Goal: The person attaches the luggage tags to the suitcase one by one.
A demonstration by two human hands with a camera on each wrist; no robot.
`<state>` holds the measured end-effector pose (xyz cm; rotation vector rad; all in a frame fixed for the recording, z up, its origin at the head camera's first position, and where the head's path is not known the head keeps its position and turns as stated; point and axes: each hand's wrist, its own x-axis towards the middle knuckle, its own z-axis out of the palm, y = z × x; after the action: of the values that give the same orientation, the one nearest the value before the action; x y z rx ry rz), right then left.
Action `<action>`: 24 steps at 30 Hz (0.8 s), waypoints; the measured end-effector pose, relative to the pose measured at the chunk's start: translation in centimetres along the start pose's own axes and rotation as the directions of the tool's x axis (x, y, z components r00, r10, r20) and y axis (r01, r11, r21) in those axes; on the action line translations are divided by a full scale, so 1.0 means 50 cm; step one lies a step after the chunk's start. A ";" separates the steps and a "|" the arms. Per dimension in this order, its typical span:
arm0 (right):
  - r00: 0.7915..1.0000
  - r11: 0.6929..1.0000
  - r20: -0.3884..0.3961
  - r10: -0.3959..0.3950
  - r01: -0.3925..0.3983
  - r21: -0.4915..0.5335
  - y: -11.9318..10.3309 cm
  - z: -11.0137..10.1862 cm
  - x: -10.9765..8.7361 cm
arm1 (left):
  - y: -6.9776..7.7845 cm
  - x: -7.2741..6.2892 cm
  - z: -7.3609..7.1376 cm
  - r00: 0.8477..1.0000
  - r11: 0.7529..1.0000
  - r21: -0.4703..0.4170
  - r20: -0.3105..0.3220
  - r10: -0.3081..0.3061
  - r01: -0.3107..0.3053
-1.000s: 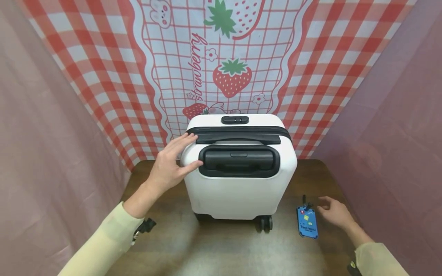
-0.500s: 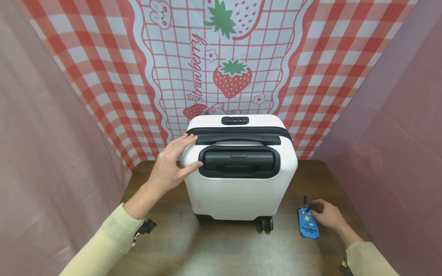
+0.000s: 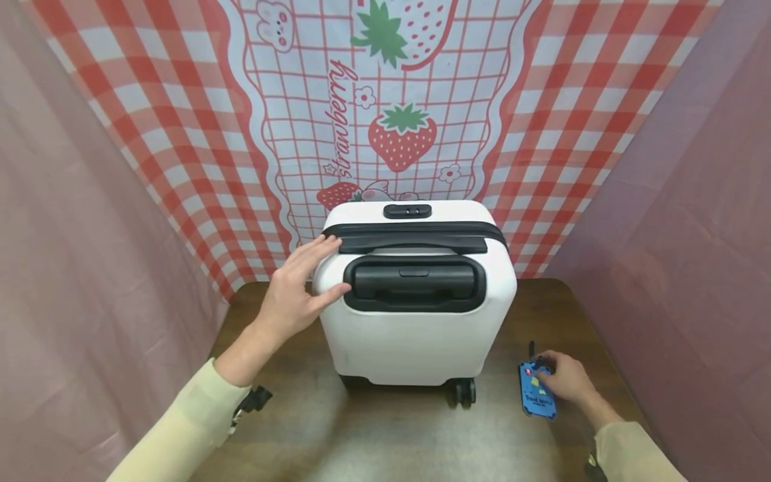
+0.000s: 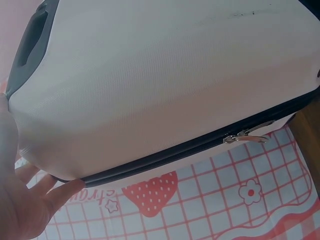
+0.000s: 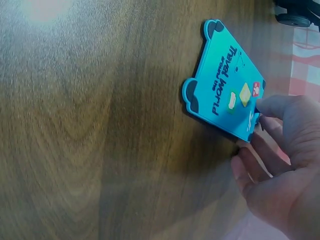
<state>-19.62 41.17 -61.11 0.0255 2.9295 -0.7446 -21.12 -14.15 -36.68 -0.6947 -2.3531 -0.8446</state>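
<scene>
A white hard-shell suitcase (image 3: 415, 348) with black handles stands upright in the middle of the head view. My left hand (image 3: 292, 288) rests on its upper left corner, thumb and fingers spread. In the left wrist view, fingertips touch the suitcase edge by the black zipper (image 4: 200, 145). To the suitcase's right, a blue luggage tag (image 3: 536, 398) printed "Travel World" lies flat. My right hand (image 3: 569, 378) holds the tag at its strap end, fingers curled there. The right wrist view shows one fingertip against that end of the luggage tag (image 5: 227, 75); the fingers partly hide the strap.
The suitcase and tag are on a brown wooden table (image 3: 385, 442). Behind stands a red-and-white strawberry cloth (image 3: 397, 87). Pink curtains hang on the left (image 3: 90, 268) and right (image 3: 680, 254). A suitcase wheel (image 3: 464, 391) shows on the tag's side.
My right hand has moved left from beside the luggage tag onto its strap end, and its fingers have closed there. The left hand keeps its place on the suitcase.
</scene>
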 end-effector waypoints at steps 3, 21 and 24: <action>0.999 1.000 -0.028 -0.016 0.016 0.000 0.002 0.009 -0.003 | 0.001 -0.001 0.002 1.000 1.000 -0.003 0.002 -0.001 0.001; 0.994 0.999 -0.100 -0.045 0.047 0.011 0.027 0.023 0.015 | -0.002 0.002 0.003 0.999 0.999 -0.019 -0.030 0.033 -0.033; 0.992 0.998 -0.110 -0.054 0.057 0.018 0.027 0.019 0.012 | -0.001 0.000 0.002 0.999 0.999 -0.021 -0.030 0.035 -0.036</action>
<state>-20.04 41.89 -62.63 -0.0141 3.0370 -0.8074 -21.21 -14.09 -36.76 -0.7258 -2.3019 -0.8597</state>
